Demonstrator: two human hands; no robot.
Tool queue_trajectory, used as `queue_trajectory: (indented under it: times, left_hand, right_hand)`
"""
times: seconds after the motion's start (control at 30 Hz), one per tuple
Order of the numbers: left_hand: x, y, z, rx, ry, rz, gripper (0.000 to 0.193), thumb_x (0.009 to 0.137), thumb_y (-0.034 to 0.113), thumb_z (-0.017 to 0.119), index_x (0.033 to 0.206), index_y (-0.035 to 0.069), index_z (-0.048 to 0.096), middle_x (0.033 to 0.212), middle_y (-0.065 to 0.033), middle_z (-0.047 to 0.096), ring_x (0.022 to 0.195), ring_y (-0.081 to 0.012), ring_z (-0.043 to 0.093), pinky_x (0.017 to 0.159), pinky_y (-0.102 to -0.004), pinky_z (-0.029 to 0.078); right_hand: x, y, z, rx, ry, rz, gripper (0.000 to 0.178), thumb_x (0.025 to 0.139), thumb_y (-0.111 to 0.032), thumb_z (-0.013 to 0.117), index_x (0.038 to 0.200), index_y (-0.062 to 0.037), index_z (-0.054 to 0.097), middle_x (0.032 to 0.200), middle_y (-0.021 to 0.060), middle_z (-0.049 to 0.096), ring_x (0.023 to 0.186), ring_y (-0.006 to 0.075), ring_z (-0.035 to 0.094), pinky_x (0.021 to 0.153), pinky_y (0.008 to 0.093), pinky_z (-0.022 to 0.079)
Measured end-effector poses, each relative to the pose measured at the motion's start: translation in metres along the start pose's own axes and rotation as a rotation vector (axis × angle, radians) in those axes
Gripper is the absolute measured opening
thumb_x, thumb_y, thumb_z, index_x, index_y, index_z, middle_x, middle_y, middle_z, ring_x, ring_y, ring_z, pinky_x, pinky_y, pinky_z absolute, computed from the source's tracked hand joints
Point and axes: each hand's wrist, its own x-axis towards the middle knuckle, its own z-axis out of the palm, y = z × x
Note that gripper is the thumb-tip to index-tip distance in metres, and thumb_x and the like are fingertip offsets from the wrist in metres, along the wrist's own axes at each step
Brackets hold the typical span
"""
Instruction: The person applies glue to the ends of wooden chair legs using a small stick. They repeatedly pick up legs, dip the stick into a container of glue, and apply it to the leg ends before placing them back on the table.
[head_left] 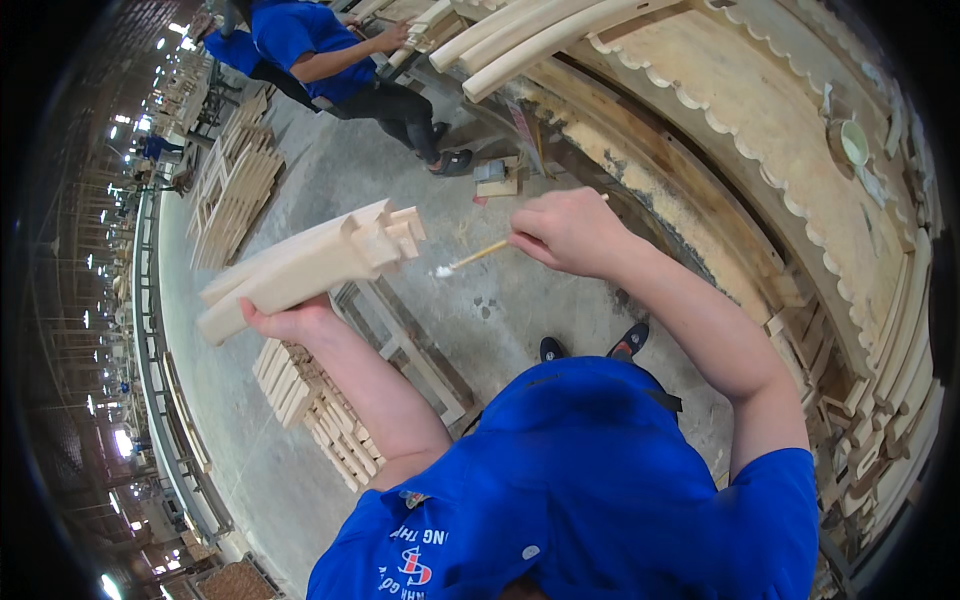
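On the left, my left hand [292, 322] is closed from below around a bundle of pale wooden pieces [300, 262]. Stepped, tenon-like ends of the bundle point right, toward my other hand. My right hand [572, 232] pinches a thin stick [482, 254] whose lower tip carries a white blob, perhaps glue. That tip hangs in the air a short way right of the wooden ends, apart from them. How many pieces the bundle has is hard to tell.
A long workbench [700, 90] with scalloped edging curves along my right, bearing curved wooden rails [550, 40] and a pale green bowl [854, 143]. Stacked wooden parts [310, 410] lie beside my left arm. A co-worker in blue [310, 45] stands at the bench ahead.
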Motion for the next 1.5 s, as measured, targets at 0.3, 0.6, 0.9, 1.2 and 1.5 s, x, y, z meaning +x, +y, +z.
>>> queue_trajectory:
  times: [0.3, 0.6, 0.9, 1.2, 1.5]
  left_hand:
    - [0.015, 0.020, 0.000, -0.881, -0.900, -0.314, 0.097, 0.037, 0.013, 0.090, 0.119, 0.009, 0.039, 0.107, -0.0082, 0.047, 0.103, -0.0221, 0.046, 0.095, -0.0357, 0.033]
    - [0.030, 0.052, -0.006, -0.815, -1.090, -0.503, 0.059, 0.055, 0.020, 0.084, 0.103, 0.014, 0.050, 0.093, -0.0032, 0.051, 0.089, -0.0154, 0.046, 0.086, -0.0278, 0.036]
    - [0.036, 0.062, -0.017, -0.765, -1.073, -0.509, 0.060, 0.054, 0.018, 0.083, 0.104, 0.015, 0.049, 0.093, -0.0028, 0.051, 0.090, -0.0158, 0.046, 0.087, -0.0276, 0.036]
    - [0.042, 0.039, -0.020, -0.806, -1.061, -0.406, 0.091, 0.030, 0.015, 0.091, 0.109, 0.019, 0.047, 0.102, 0.0001, 0.049, 0.097, -0.0174, 0.044, 0.093, -0.0304, 0.035]
    - [0.057, 0.033, -0.025, -0.796, -1.113, -0.332, 0.100, 0.025, 0.017, 0.093, 0.114, 0.022, 0.045, 0.106, 0.0016, 0.049, 0.101, -0.0174, 0.043, 0.097, -0.0306, 0.034]
  right_hand:
    - [-0.016, -0.037, -0.055, 0.452, -0.167, 0.399, 0.024, 0.089, -0.026, 0.054, 0.085, -0.0048, 0.064, 0.065, 0.0136, 0.058, 0.063, 0.0313, 0.057, 0.057, 0.0399, 0.043]
    - [-0.015, -0.062, -0.039, 0.539, -0.203, 0.438, 0.025, 0.089, -0.028, 0.054, 0.082, -0.0061, 0.064, 0.067, 0.0136, 0.059, 0.066, 0.0329, 0.059, 0.060, 0.0421, 0.046]
    - [-0.025, -0.066, -0.005, 0.347, 0.227, 0.236, 0.012, 0.081, -0.020, 0.065, 0.076, -0.0099, 0.062, 0.069, 0.0053, 0.059, 0.064, 0.0243, 0.059, 0.055, 0.0345, 0.046]
    - [-0.039, -0.056, -0.009, 0.423, 0.186, 0.102, 0.012, 0.079, -0.018, 0.067, 0.074, -0.0087, 0.061, 0.065, 0.0050, 0.056, 0.060, 0.0232, 0.057, 0.052, 0.0325, 0.044]
    - [-0.051, -0.047, -0.004, 0.434, 0.136, 0.262, 0.012, 0.082, -0.018, 0.065, 0.076, -0.0078, 0.063, 0.067, 0.0063, 0.057, 0.061, 0.0238, 0.057, 0.053, 0.0330, 0.044]
